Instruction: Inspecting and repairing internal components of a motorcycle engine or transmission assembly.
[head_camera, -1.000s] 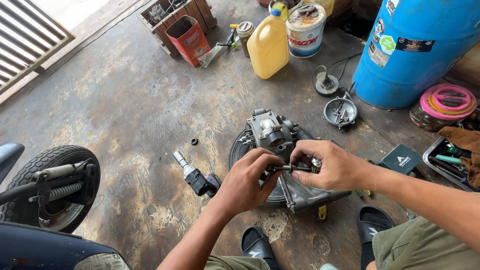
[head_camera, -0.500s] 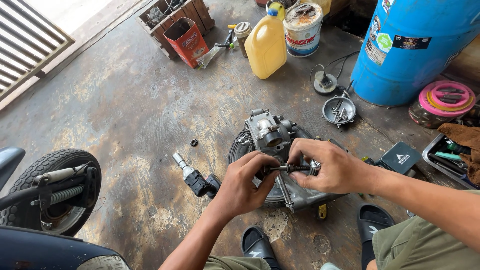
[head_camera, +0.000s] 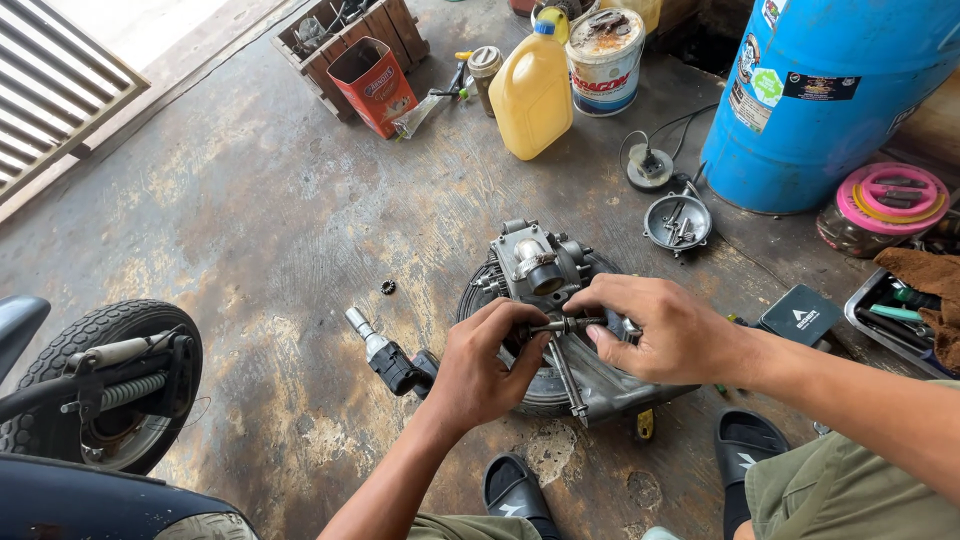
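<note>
A stained, oil-marked concrete floor (head_camera: 230, 220) fills the view, with a metal grille at ten o'clock and a scooter wheel (head_camera: 100, 385) at eight o'clock. At the centre a grey metal engine assembly (head_camera: 545, 265) rests on a dark round tyre-like base (head_camera: 540, 395) lying flat on the floor. The left hand (head_camera: 480, 365) comes in from six o'clock, its fingers curled narrow around the near end of a small metal rod (head_camera: 560, 325) that lies crosswise over the assembly. The right hand (head_camera: 660, 330) reaches in from four o'clock, its thumb and forefinger pinching the other end of the same rod, the remaining fingers resting on the assembly's housing. A longer thin shaft (head_camera: 567, 380) runs from just below the rod toward six o'clock. Just beside the left hand, at nine o'clock, lies a black-and-silver tool (head_camera: 385, 350), with a small toothed ring (head_camera: 388, 287) near it. At twelve o'clock stand a yellow jug (head_camera: 530, 95) and a white paint can (head_camera: 603, 65); a blue barrel (head_camera: 830, 95) stands at two o'clock, with a round metal cover (head_camera: 678, 222) near its foot. Black sandals (head_camera: 745, 445) show at five o'clock.
</note>
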